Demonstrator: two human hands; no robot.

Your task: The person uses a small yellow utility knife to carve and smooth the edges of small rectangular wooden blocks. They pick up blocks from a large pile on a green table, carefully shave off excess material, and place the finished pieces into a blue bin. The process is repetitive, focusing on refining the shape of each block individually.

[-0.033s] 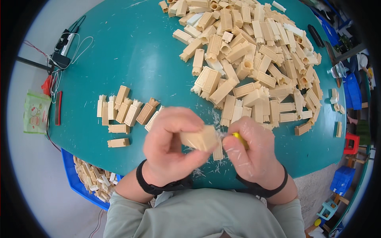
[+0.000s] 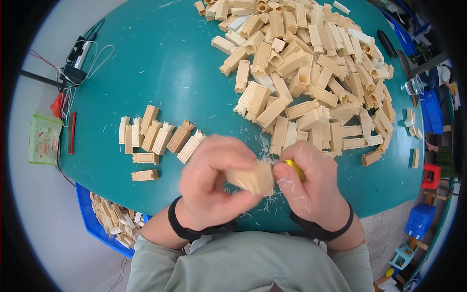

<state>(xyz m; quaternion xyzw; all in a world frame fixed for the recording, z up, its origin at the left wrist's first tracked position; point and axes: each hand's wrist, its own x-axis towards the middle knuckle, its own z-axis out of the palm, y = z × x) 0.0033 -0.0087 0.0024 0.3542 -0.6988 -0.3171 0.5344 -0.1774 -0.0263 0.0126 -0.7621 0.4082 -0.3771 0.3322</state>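
Observation:
My left hand [image 2: 219,182] grips a beige, box-shaped plastic piece [image 2: 253,178] by its sides, one end facing my other hand. In my right hand [image 2: 311,185] is a small tool with a yellow handle [image 2: 295,169]; its working tip is too blurred to make out, close to the piece's end. White shavings cling to the right fingers and are scattered on the green table [image 2: 155,73] below. Left of my hands lies a small group of similar pieces [image 2: 163,138] with jagged ends, cream to tan. Another piece beneath my hands is mostly hidden.
A large heap of the same hollow pieces [image 2: 311,82] covers the table's far right. At the lower left, a blue bin [image 2: 92,221] holds more. A power strip with cables [image 2: 75,65] sits at the left edge; a clear plastic cup [image 2: 415,86] stands at the right.
The left hand and its plastic piece have shifted slightly right, and the piece is turned a little. More of the nearest cream piece in the left group shows. The right hand barely moves.

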